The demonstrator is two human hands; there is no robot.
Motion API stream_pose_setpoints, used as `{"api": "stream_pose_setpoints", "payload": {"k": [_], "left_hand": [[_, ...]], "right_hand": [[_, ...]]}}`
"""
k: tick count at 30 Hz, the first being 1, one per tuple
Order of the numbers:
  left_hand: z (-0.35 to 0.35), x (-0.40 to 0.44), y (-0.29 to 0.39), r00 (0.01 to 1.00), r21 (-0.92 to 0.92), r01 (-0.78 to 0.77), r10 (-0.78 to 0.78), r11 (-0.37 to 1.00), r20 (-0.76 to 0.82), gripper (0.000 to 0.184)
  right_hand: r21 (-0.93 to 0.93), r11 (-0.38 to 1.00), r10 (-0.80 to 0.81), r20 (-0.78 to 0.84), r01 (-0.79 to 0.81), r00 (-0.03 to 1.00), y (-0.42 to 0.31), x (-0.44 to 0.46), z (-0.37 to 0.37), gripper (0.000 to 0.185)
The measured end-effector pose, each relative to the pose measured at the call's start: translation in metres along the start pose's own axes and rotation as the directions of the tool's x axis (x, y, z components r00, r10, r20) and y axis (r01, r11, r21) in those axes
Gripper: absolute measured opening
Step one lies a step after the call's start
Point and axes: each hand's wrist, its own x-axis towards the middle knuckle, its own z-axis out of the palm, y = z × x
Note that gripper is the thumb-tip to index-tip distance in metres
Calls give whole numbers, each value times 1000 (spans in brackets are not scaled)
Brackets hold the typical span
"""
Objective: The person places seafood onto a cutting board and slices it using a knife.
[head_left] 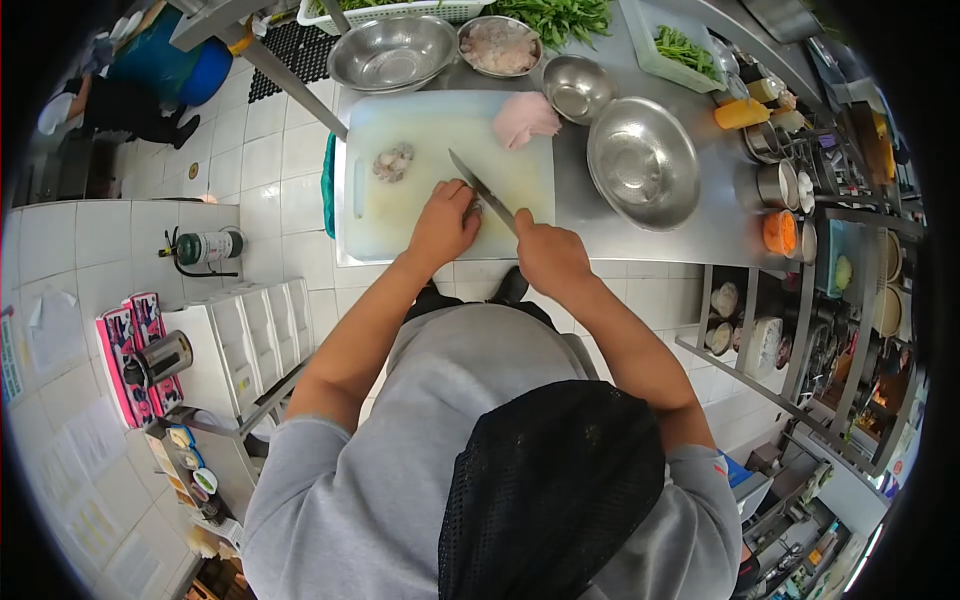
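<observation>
My right hand is closed around the handle of a kitchen knife, whose blade points up and left over the white cutting board. My left hand rests on the board just left of the blade, fingers curled and pressed down. Something small and pale seems to be under those fingertips, too hidden to name. A small pile of greyish-pink cut pieces lies on the board's left part. At the upper right corner of the board is a pale pink folded piece; cloth or meat, I cannot tell.
Metal bowls, one shallow, one small and one large, stand around the board. Another bowl holds pale raw pieces. Leafy greens and a tub of cut greens sit behind. Another person is at far left.
</observation>
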Motion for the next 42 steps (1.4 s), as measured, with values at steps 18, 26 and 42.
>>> {"api": "stream_pose_setpoints", "payload": {"k": [18, 26, 42], "left_hand": [[-1, -15, 6, 994, -83, 5, -14, 997, -106, 16], [9, -18, -2, 988, -26, -56, 51, 998, -146, 17], [10, -24, -6, 988, 11, -41, 42, 999, -146, 19]], "right_hand": [[11, 1000, -22, 62, 21, 998, -13, -26, -23, 20], [55, 998, -2, 19, 1, 1000, -12, 3, 30, 19], [91, 996, 2, 110, -12, 994, -5, 0, 25, 19]]}}
